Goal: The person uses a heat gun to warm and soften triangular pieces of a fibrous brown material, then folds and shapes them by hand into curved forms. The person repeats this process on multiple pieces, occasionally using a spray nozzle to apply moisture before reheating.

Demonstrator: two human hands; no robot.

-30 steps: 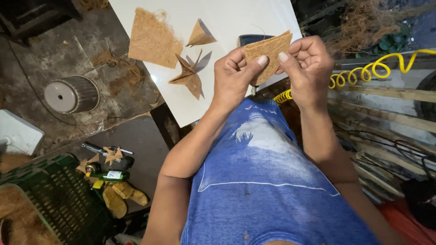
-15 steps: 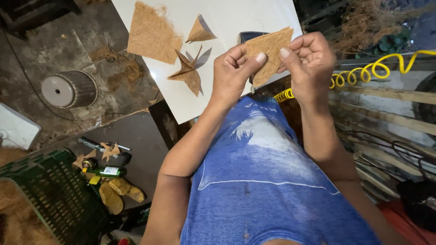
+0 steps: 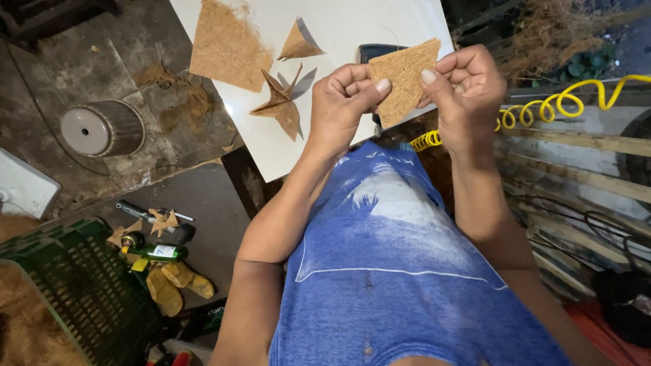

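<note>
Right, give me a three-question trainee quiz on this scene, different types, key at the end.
1. True or false: both hands grip the same fibre sheet.
2. Which lies on the white board closest to the left hand? A) the folded star B) the green bottle C) the yellow hose
3. Fill in: the green crate sits at the lower ____ of the picture.

Key
1. True: left hand and right hand each pinch it with the thumb on its near face.
2. A
3. left
</note>
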